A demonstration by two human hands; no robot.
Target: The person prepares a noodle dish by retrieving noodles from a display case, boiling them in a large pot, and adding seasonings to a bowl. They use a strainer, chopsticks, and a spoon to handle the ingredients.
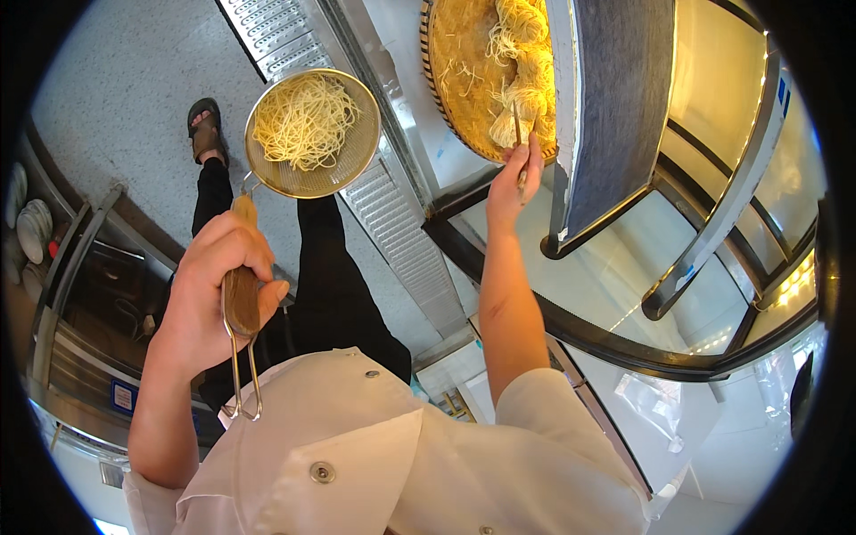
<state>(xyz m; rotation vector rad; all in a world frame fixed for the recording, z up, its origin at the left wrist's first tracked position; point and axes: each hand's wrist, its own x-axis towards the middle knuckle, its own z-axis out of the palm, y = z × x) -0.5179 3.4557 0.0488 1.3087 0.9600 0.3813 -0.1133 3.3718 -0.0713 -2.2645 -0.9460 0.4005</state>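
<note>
My left hand (217,281) grips the wooden handle (241,301) of a fine-mesh metal strainer (354,160), held out over the floor. A loose heap of thin yellow noodles (304,120) lies in its bowl. My right hand (521,174) holds what look like thin chopsticks (515,124), tips pointing away from me. They reach over the near part of a round woven bamboo tray (461,93). Bundles of noodles (525,73) line the tray's right side, and the chopstick tips are at the nearest of them. Whether they pinch any strands is unclear. A dark panel hides the tray's right edge.
The dark upright panel (615,100) stands just right of my right hand. A black-framed glass case (602,328) lies below that forearm. Perforated metal grating (394,221) runs along the counter's foot. At left, a metal-railed rack (87,234) stands near stacked bowls (35,231).
</note>
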